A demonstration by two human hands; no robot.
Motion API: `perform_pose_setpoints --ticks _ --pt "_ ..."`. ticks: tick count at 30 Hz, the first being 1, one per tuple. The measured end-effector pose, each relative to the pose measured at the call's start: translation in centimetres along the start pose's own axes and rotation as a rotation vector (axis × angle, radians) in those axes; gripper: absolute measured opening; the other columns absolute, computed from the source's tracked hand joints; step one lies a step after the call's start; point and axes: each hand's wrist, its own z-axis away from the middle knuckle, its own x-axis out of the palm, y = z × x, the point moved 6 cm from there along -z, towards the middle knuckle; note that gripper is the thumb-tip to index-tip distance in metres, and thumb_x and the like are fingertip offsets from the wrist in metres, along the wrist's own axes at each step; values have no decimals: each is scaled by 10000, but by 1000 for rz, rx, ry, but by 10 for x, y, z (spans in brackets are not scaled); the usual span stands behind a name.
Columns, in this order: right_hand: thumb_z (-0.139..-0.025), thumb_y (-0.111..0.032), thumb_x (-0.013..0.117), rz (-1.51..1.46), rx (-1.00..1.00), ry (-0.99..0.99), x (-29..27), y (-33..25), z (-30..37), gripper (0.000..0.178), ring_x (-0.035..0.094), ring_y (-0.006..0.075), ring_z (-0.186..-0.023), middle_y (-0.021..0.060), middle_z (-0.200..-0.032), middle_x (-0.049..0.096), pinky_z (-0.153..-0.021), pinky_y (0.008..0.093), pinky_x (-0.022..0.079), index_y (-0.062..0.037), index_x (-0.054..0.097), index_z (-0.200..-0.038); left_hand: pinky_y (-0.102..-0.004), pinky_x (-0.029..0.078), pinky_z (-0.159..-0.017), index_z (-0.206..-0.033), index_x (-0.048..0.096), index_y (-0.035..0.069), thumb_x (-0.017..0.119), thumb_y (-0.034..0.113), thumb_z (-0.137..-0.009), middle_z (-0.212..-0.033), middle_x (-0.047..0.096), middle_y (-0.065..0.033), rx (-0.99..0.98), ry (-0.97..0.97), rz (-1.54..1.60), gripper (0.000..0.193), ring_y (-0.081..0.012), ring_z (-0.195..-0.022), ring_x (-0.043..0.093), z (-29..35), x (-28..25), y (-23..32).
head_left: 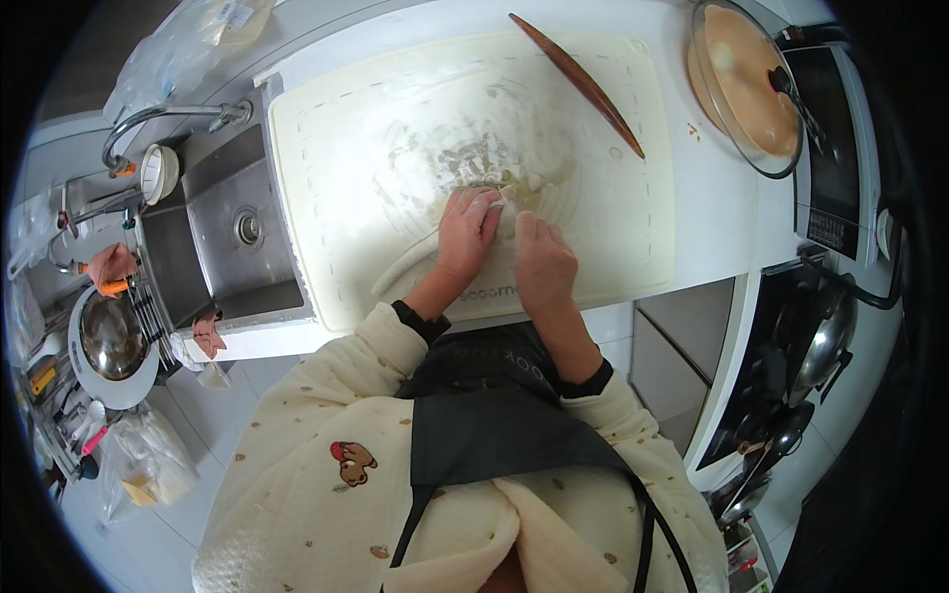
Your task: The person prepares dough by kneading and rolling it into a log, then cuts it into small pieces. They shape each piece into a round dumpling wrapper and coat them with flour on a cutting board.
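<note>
A cream pastry mat dusted with flour covers the counter before me. Along its near half lies a long, pale dough rope, its left end thin and free. My left hand is closed over the rope, fingers bent and pressed together. Close beside it, my right hand has its fingers curled in; what they hold, if anything, is hidden. A small whitish piece shows between the two hands, too small to tell whether it is dough or a tool. A brown tapered rolling pin rests slantwise at the mat's far right.
On the left is a steel sink with a tap. A large tan bowl under a glass lid, with a black-handled utensil, stands far right beside a microwave. Pans stand on the black hob at right.
</note>
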Motion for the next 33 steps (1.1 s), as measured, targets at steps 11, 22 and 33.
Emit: perform_pose_setpoints --ticks 11,22,33 --pt "-905 -94 537 71 31 -63 16 -9 -17 125 665 283 -798 89 -801 629 -653 401 549 -107 549 -1029 -397 506 -837 -1027 691 58 685 58 -819 -1044 678 -105 32 -15 -26 208 -319 -936 612 -2 2 -2" --pt "-913 -123 546 -142 146 -19 0 11 -10 132 659 280 -797 78 -819 633 -676 407 541 -118 585 -1039 -409 501 -843 -1020 666 29 677 71 -853 -1024 664 -128 -83 -14 -16 173 -335 -950 606 -2 -16 -14" --pt "-863 -62 566 -21 -69 21 10 -14 -7 91 634 262 -770 69 -785 577 -640 373 533 -84 539 -946 -393 515 -816 -975 662 46 673 80 -870 -1010 680 -109 -1 16 -36 111 -316 -916 620 -5 -17 -11"
